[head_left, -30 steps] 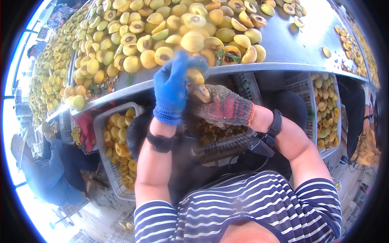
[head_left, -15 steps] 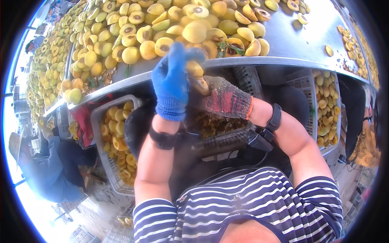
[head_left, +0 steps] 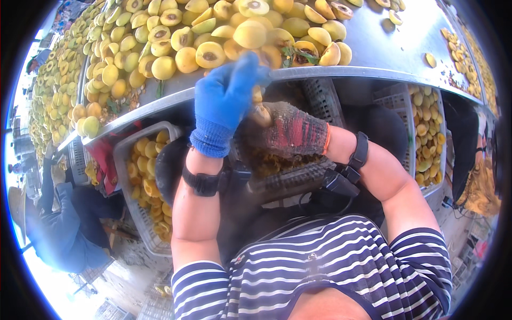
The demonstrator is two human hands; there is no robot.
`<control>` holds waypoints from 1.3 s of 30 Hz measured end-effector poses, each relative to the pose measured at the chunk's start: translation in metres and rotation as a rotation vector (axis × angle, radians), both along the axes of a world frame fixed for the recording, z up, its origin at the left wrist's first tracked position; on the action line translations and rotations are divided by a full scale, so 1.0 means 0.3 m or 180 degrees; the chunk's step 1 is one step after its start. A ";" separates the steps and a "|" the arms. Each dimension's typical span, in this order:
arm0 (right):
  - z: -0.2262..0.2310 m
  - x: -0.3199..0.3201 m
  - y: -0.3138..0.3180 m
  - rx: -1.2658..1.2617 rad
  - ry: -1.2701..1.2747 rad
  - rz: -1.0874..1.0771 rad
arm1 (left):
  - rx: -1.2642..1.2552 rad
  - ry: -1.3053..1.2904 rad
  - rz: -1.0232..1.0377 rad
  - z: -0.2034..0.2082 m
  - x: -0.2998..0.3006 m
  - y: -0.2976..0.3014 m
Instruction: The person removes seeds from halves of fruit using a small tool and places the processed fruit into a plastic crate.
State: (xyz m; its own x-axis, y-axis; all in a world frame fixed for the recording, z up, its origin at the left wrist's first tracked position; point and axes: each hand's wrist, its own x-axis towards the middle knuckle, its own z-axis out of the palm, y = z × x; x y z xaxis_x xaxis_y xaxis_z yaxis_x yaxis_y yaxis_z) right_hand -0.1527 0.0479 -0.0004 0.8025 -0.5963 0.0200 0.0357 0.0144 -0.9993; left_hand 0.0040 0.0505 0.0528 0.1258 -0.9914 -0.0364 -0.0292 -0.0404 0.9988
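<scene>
My left hand (head_left: pixel 221 98), in a blue glove, is raised at the table's front edge, its fingers curled around a yellow apricot piece (head_left: pixel 257 95) that is mostly hidden. Close beside it is my right hand (head_left: pixel 293 128), in a dirty grey and red knit glove. Its fingers are closed on a tan, rounded thing (head_left: pixel 261 114) that I cannot make out. The two hands almost touch. Beyond them, halved and whole-looking apricots (head_left: pixel 210 54) lie heaped on the metal table (head_left: pixel 368 56), some halves showing brown hollows.
A crate of apricots (head_left: pixel 120 160) stands left of my knees, another (head_left: pixel 440 160) to the right. Below my hands sits a crate (head_left: pixel 290 184) with brownish scraps. The metal table edge (head_left: pixel 176 98) runs across in front. A person in blue (head_left: pixel 69 229) sits at the left.
My left hand has shifted slightly left and now covers more of the apricot piece. The right hand stays nearly in place, and the whole view has shifted a little.
</scene>
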 end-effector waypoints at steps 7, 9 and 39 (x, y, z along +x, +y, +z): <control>0.001 0.024 0.007 -0.0403 0.0590 -0.0300 | -0.0200 -0.0211 0.0217 -0.004 -0.013 -0.007; 0.024 0.020 0.002 0.0009 0.0202 -0.0245 | 0.0129 0.1033 0.0022 0.023 -0.001 0.005; 0.243 -0.141 0.003 0.0881 0.0762 0.1171 | 0.0181 -0.3540 0.1778 0.151 0.593 0.547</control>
State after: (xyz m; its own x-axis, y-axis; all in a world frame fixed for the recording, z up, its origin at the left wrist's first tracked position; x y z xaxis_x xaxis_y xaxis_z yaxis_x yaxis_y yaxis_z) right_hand -0.1951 0.0487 0.0726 0.9229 -0.2307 -0.3083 -0.2506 0.2479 -0.9358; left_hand 0.1819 0.2145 0.0981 0.5194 -0.7929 0.3187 -0.8221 -0.3618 0.4395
